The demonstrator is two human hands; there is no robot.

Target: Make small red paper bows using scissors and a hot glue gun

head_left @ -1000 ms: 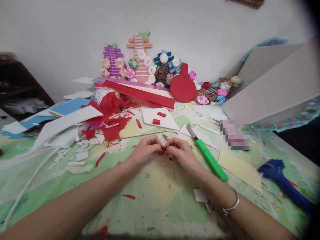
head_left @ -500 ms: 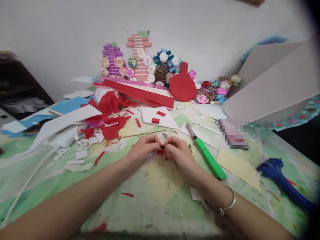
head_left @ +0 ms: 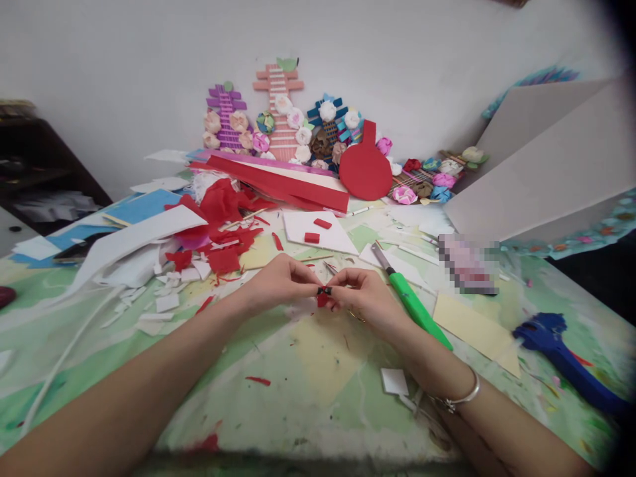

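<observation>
Between my fingertips is a small red piece point(head_left: 322, 301), like the red-covered pieces on the board; its exact kind is partly hidden. My left hand point(head_left: 281, 285) pinches it from the left, thumb and forefinger together. From the other side my right hand point(head_left: 365, 295) also pinches it, its dark-nailed thumb meeting the left thumb. Just beyond them lie two small red blocks, one a red block point(head_left: 312, 238), on a white foam board point(head_left: 293, 228). Metal scissor-like tips point(head_left: 330, 267) show behind my hands. A green utility knife point(head_left: 417, 308) rests right of my right hand.
A blue glue gun point(head_left: 561, 358) lies at the right, near a pale yellow sheet point(head_left: 477, 334). Red paper scraps point(head_left: 231, 248) and white offcuts point(head_left: 167, 303) clutter the left. Behind stand a red round-bodied cutout point(head_left: 366, 171), flowered decorations point(head_left: 281, 126) and a grey board point(head_left: 541, 159).
My left hand has turned and its wrist has risen slightly, with the thumb now straighter toward the right thumb. The red piece stays pinched between both hands. The view has shifted a little.
</observation>
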